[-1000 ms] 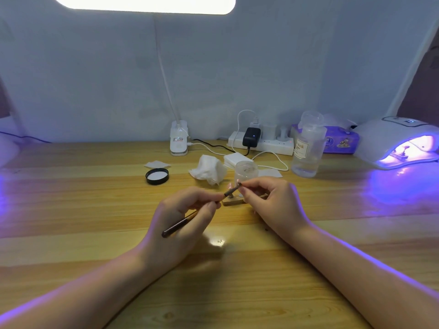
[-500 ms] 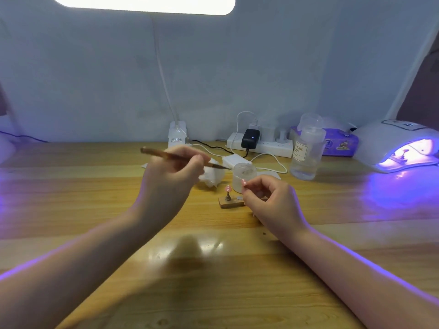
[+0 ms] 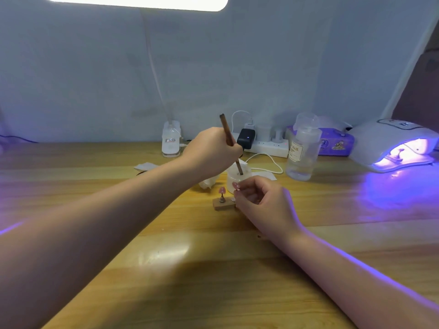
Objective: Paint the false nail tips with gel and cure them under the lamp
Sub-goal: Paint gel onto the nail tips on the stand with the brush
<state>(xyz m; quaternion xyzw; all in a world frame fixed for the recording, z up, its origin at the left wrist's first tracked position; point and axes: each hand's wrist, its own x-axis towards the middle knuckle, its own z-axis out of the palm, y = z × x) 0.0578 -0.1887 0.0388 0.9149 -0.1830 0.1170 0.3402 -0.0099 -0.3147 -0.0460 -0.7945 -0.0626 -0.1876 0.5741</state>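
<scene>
A: Status on the hands?

B: Left hand [image 3: 211,150] is gripping the brush [image 3: 231,144], fingers curled round the shaft. Brush is standing near upright, tilted slightly, lower end sitting inside the small translucent jar [image 3: 238,179]. Can't tell if the tip is touching anything inside.

A: Right hand?

B: Right hand [image 3: 263,205] is pinching a nail tip [image 3: 235,185] between thumb and forefinger, other fingers curled in. It's holding the pink tip just in front of the jar, at the jar's 6 o'clock.

A: Other tips?

B: 1 more pink nail tip [image 3: 222,190] is standing on a peg on the wooden block [image 3: 223,205], at 9 o'clock from the held one, close beside it. Block is lying flat on the worktop [image 3: 166,257], touching the right hand's fingers.

A: Lamp?

B: Curing lamp [image 3: 394,143] is sitting at 2 o'clock from the jar, well apart, glowing violet. Something small is sitting inside its opening, too small to identify.

A: Anything else nearby?

B: Clear pump bottle [image 3: 301,153] is standing at 2 o'clock of the jar, between it and the lamp. Crumpled tissue [image 3: 209,182] is lying at 9 o'clock, partly hidden by the left forearm. Power strip [image 3: 266,147] is lying along the wall at 12 o'clock.
</scene>
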